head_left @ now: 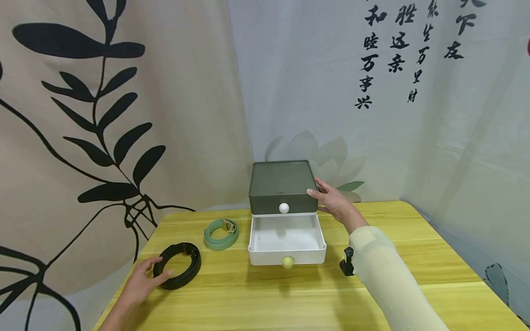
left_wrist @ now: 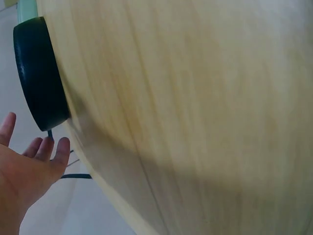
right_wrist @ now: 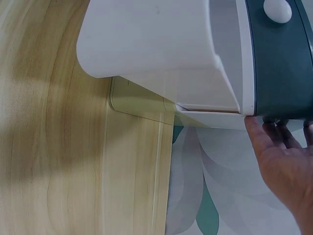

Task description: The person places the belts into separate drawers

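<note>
Left hand (head_left: 142,278) at the black belt (head_left: 196,265), right hand (head_left: 336,203) on the box (head_left: 281,178)

Nearest, at the lower left of the frame, the left hand is loosely spread, thumb and fingers about the near rim of the black belt, probably set wide to suit the broad coil. Whether its fingertips touch I cannot tell (the left wrist view seems to show a slight gap). The forearm runs off the bottom edge.

At centre, the white drawer (head_left: 269,258) stands pulled out below the upper drawer (head_left: 265,203), whose inside is hidden. To its left, the green belt (head_left: 209,234) lies coiled on the table (head_left: 232,299), presumably to keep it compact; its buckle (head_left: 228,225) shows, while the black belt's fastening is hard to make out.

Farther back, right of centre, the right hand is unclenched, thumb at the box's front corner, fingers along the side, likely steadying it. The box partly hides those fingers. Beyond, the top edge cuts off some writing on the backdrop (head_left: 198,115)
</note>
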The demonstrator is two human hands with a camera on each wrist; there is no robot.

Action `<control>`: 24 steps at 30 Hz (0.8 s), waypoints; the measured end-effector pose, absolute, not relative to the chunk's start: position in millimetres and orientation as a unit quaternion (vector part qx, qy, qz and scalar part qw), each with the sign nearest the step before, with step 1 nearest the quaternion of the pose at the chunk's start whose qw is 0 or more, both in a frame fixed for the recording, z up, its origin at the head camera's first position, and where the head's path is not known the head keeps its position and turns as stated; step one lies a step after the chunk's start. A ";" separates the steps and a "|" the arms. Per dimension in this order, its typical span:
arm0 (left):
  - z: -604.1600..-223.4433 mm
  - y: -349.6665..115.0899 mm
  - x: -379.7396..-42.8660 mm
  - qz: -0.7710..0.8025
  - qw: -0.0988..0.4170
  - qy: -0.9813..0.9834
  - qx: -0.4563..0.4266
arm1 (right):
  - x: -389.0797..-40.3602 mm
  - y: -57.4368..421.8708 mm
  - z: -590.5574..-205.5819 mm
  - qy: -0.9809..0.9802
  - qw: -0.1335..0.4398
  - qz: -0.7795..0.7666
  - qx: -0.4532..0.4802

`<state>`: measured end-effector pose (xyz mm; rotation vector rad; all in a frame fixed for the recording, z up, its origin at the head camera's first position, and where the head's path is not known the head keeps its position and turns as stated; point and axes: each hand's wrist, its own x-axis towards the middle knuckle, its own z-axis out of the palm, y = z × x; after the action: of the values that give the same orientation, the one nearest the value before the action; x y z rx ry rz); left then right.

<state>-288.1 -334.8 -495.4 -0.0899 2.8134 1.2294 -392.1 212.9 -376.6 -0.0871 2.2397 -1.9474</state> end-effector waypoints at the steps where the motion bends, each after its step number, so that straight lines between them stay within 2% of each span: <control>1: -495.9 -335.1 -288.1 0.404 0.040 0.913 -0.029 | -392.1 212.8 -376.8 0.751 0.086 -0.654 -0.030; 7: -499.1 -336.0 -289.3 0.412 0.063 0.908 -0.026 | -392.3 212.1 -377.5 0.750 0.086 -0.655 -0.031; 24: -505.0 -339.2 -292.4 0.406 0.074 0.911 -0.016 | -390.7 211.3 -376.3 0.750 0.086 -0.655 -0.034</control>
<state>-292.4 -339.2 -505.0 -0.0493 2.7327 1.2198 -390.7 211.3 -376.3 -0.1004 2.2345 -1.9528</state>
